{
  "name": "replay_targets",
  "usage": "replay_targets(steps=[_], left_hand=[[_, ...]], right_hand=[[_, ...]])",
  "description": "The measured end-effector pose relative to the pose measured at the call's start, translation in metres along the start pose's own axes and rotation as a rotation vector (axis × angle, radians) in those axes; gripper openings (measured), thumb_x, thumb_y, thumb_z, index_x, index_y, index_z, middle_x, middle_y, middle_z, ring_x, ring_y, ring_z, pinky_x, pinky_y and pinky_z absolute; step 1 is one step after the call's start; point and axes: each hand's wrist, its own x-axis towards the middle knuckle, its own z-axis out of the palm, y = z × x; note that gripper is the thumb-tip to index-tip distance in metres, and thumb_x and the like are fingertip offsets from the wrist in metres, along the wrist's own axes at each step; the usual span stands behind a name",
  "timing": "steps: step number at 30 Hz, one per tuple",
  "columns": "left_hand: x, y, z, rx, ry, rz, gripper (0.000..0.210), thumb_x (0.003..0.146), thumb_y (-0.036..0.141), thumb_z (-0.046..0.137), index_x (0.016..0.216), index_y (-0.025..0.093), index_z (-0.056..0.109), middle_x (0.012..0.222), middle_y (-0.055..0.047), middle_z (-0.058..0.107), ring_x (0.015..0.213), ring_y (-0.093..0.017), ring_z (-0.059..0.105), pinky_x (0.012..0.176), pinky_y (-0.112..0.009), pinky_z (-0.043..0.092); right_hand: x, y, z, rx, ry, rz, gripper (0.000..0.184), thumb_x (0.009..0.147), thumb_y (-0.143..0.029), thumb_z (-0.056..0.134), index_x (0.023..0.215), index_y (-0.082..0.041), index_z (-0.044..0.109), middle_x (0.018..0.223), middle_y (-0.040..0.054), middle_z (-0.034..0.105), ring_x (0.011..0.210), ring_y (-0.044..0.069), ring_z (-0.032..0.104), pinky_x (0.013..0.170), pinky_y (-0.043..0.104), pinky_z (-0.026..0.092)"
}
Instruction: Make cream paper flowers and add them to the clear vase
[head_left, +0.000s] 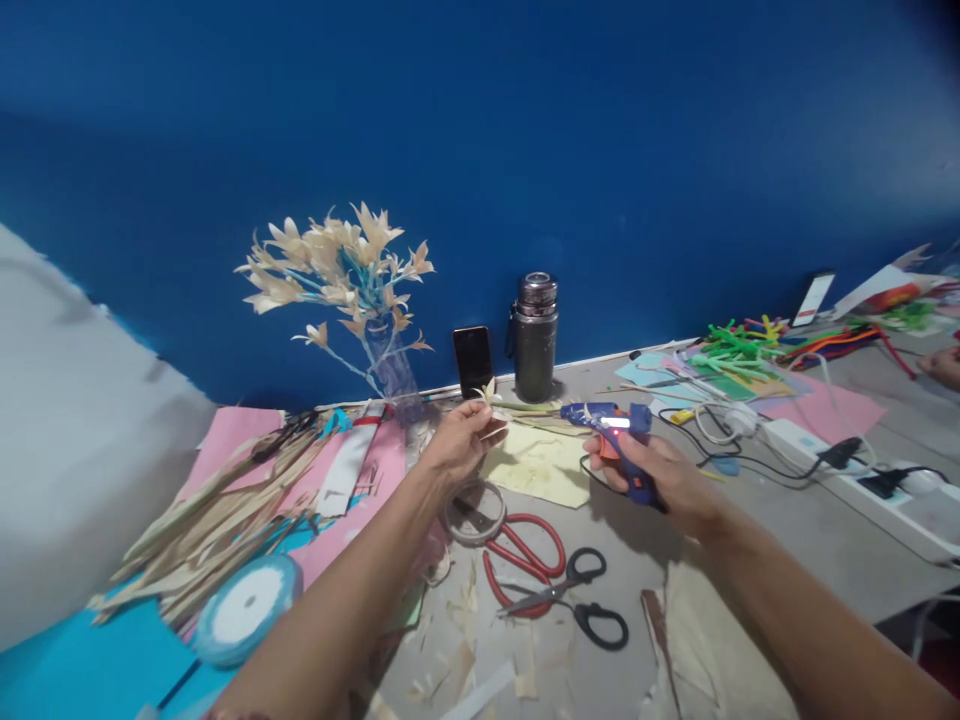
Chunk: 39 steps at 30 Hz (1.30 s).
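My left hand [466,437] pinches a small pale flower [489,393] made of dried husk, its petals pointing up past the fingertips. A blue hot glue gun [639,425] is gripped in my right hand [660,475], with its nozzle pointing left toward the flower but apart from it. Fingers of the right hand curl round the handle near the orange trigger. Beneath both hands lies a pale yellow sheet [544,468]. Closer to me are a ring of tape [475,514], red-handled scissors [534,550] and black-handled scissors [574,594].
A clear vase [395,380] of husk flowers [337,262] stands at the blue wall, near a phone [472,360] and a dark flask [535,345]. Husk strips [217,510] and a ribbon roll [247,610] lie left. A power strip [832,475] with cables is right; another person's hand [943,368] shows beyond.
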Motion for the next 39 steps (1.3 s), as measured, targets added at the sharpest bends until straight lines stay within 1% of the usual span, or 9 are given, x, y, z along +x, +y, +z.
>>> replay_targets(steps=[2, 5, 7, 10, 19, 25, 29, 35, 39], left_hand=[[-0.013, 0.004, 0.001, -0.08, -0.046, 0.014, 0.018, 0.076, 0.014, 0.076, 0.074, 0.015, 0.058, 0.07, -0.002, 0.068, 0.072, -0.014, 0.07, 0.086, -0.034, 0.055], [-0.026, 0.006, 0.001, -0.149, -0.087, 0.017, 0.018, 0.075, 0.013, 0.077, 0.074, 0.014, 0.059, 0.07, -0.002, 0.067, 0.073, -0.015, 0.07, 0.088, -0.034, 0.054], [-0.03, 0.005, 0.0, -0.178, -0.095, 0.024, 0.018, 0.075, 0.013, 0.077, 0.075, 0.014, 0.06, 0.071, -0.003, 0.068, 0.072, -0.015, 0.069, 0.085, -0.033, 0.055], [-0.03, 0.003, -0.002, -0.208, -0.089, 0.028, 0.018, 0.074, 0.011, 0.077, 0.076, 0.014, 0.06, 0.072, -0.003, 0.068, 0.07, -0.014, 0.067, 0.079, -0.03, 0.055], [-0.029, 0.003, -0.006, -0.205, -0.077, 0.002, 0.02, 0.073, 0.011, 0.079, 0.074, 0.014, 0.059, 0.069, -0.003, 0.067, 0.067, -0.012, 0.065, 0.07, -0.025, 0.054], [-0.03, 0.002, -0.007, -0.186, -0.106, -0.009, 0.02, 0.073, 0.012, 0.079, 0.074, 0.014, 0.06, 0.071, -0.003, 0.067, 0.067, -0.012, 0.065, 0.07, -0.026, 0.055], [-0.03, 0.001, -0.008, -0.191, -0.095, -0.01, 0.019, 0.072, 0.011, 0.079, 0.074, 0.014, 0.06, 0.07, -0.003, 0.067, 0.068, -0.013, 0.065, 0.071, -0.027, 0.055], [-0.028, 0.0, -0.009, -0.183, -0.073, -0.019, 0.019, 0.073, 0.011, 0.078, 0.073, 0.014, 0.059, 0.069, -0.004, 0.067, 0.068, -0.013, 0.065, 0.072, -0.027, 0.054], [-0.029, -0.001, -0.009, -0.186, -0.088, -0.011, 0.019, 0.073, 0.011, 0.078, 0.072, 0.014, 0.06, 0.07, -0.003, 0.067, 0.068, -0.012, 0.064, 0.071, -0.026, 0.054]], right_hand=[[0.003, -0.002, 0.009, -0.107, -0.067, -0.019, 0.05, 0.09, -0.062, 0.054, 0.098, -0.014, 0.067, 0.084, 0.0077, 0.065, 0.06, 0.012, 0.048, 0.054, 0.026, 0.037], [0.007, 0.0, 0.022, -0.242, -0.107, -0.084, 0.052, 0.09, -0.065, 0.05, 0.096, -0.015, 0.066, 0.082, 0.007, 0.064, 0.062, 0.013, 0.05, 0.055, 0.026, 0.039], [0.008, 0.004, 0.029, -0.257, -0.106, -0.112, 0.053, 0.091, -0.066, 0.047, 0.095, -0.016, 0.064, 0.082, 0.0065, 0.063, 0.064, 0.014, 0.051, 0.056, 0.026, 0.041], [0.006, 0.009, 0.035, -0.261, -0.117, -0.11, 0.054, 0.091, -0.067, 0.045, 0.093, -0.017, 0.063, 0.08, 0.0057, 0.061, 0.065, 0.014, 0.051, 0.057, 0.026, 0.041], [0.005, 0.012, 0.038, -0.363, -0.117, -0.125, 0.049, 0.094, -0.063, 0.042, 0.088, -0.018, 0.06, 0.075, 0.003, 0.056, 0.064, 0.014, 0.05, 0.058, 0.028, 0.042], [0.005, 0.011, 0.038, -0.382, -0.135, -0.125, 0.047, 0.095, -0.062, 0.039, 0.086, -0.019, 0.057, 0.073, 0.0018, 0.053, 0.063, 0.014, 0.049, 0.058, 0.028, 0.041], [0.005, 0.013, 0.036, -0.419, -0.125, -0.114, 0.047, 0.096, -0.061, 0.039, 0.083, -0.018, 0.056, 0.072, 0.0014, 0.051, 0.064, 0.014, 0.047, 0.059, 0.029, 0.039], [0.002, 0.01, 0.038, -0.379, -0.115, -0.113, 0.048, 0.094, -0.062, 0.041, 0.086, -0.018, 0.058, 0.073, 0.0019, 0.053, 0.063, 0.014, 0.048, 0.056, 0.027, 0.04], [0.002, 0.01, 0.039, -0.421, -0.121, -0.13, 0.048, 0.094, -0.062, 0.041, 0.081, -0.019, 0.057, 0.068, 0.0009, 0.051, 0.062, 0.014, 0.046, 0.055, 0.027, 0.039]])
